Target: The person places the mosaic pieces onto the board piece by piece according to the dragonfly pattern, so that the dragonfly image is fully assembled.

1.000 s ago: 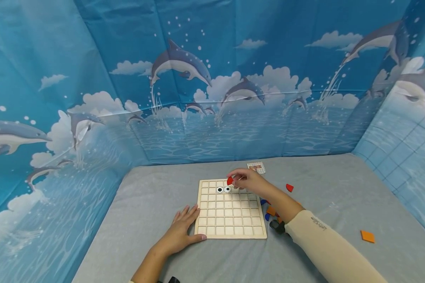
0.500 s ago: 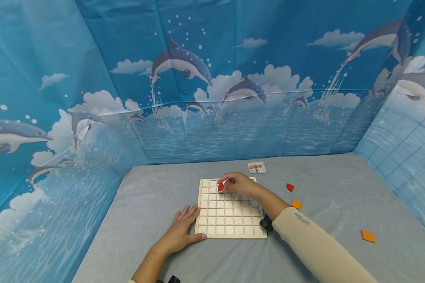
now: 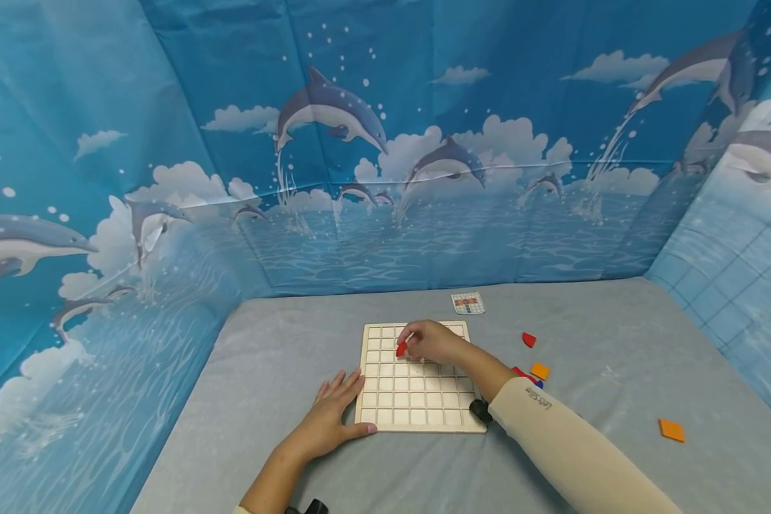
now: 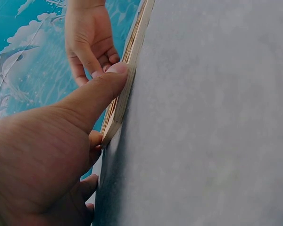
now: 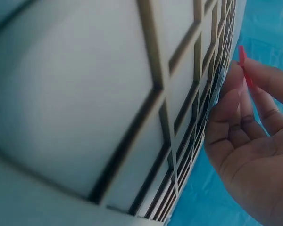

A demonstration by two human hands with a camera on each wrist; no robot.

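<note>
A pale wooden grid board (image 3: 385,385) lies on the grey cloth in the head view. Over its upper left cells, my right hand (image 3: 433,341) pinches a small red piece (image 3: 401,350) between thumb and fingers. The right wrist view shows this red piece (image 5: 242,55) edge-on at the fingertips, with the board's cells (image 5: 85,94) alongside. My left hand (image 3: 326,420) rests at the board's lower left corner, fingers spread along the left edge. In the left wrist view, its thumb (image 4: 99,92) lies against the board's edge. The black-and-white eye discs are hidden by my right hand.
Right of the board lie a red curved piece (image 3: 529,340), an orange square (image 3: 540,371) and a blue piece (image 3: 539,384) partly behind the sleeve. Another orange square (image 3: 671,430) sits farther right. A small printed pattern card (image 3: 467,303) lies behind the board. A dolphin-print curtain (image 3: 385,214) stands behind.
My right hand has moved left and slightly toward me with the red piece, covering the eye discs and turning the piece. My left hand has stayed at the corner.
</note>
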